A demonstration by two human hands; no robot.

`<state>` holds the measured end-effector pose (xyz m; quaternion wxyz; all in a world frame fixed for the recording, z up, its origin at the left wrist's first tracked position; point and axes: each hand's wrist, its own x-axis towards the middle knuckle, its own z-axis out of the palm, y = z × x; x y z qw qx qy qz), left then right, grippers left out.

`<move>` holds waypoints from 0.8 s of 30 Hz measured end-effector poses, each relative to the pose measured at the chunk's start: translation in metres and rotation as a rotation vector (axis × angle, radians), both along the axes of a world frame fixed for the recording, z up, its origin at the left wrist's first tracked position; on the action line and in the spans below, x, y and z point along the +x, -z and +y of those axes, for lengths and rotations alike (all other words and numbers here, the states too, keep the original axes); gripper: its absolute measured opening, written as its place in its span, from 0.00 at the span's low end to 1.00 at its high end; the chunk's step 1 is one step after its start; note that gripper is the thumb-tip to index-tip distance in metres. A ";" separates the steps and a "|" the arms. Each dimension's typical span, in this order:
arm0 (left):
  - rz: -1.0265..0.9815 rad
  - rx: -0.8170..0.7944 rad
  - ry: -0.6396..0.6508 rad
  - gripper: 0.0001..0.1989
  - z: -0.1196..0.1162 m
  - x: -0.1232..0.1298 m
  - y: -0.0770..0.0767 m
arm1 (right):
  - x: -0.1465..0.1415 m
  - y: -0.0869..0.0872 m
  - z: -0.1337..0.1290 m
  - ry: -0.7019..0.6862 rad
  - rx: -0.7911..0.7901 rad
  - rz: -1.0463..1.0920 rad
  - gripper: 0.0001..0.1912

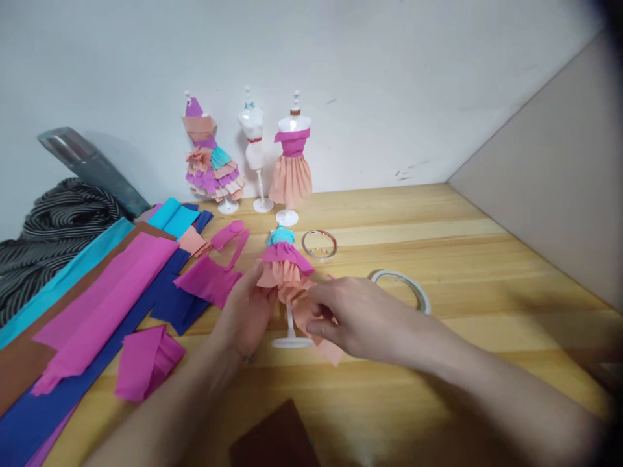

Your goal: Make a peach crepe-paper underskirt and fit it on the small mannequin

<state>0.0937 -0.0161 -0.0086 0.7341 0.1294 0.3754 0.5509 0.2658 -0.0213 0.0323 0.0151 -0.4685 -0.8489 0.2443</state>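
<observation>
Head view | dressed mannequin (285, 266) neck-up, long axis near-vertical | left hand (250, 310): holding skirt (278, 275) | right hand (348, 318): pinching peach paper (302, 309)

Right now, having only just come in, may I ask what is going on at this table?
A person is handling a small mannequin in a turquoise top and a pink and peach skirt. The left hand is at the side of the skirt; the right hand is curled at a loose peach strip, though its grip is hard to make out. Three other mannequins stand by the wall, coloured sheets lie to the left, and a roll of tape lies beyond the right hand.
</observation>
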 end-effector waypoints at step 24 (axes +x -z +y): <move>0.132 -0.004 0.082 0.12 -0.015 -0.013 0.005 | -0.051 0.037 -0.048 -0.349 0.527 -0.276 0.13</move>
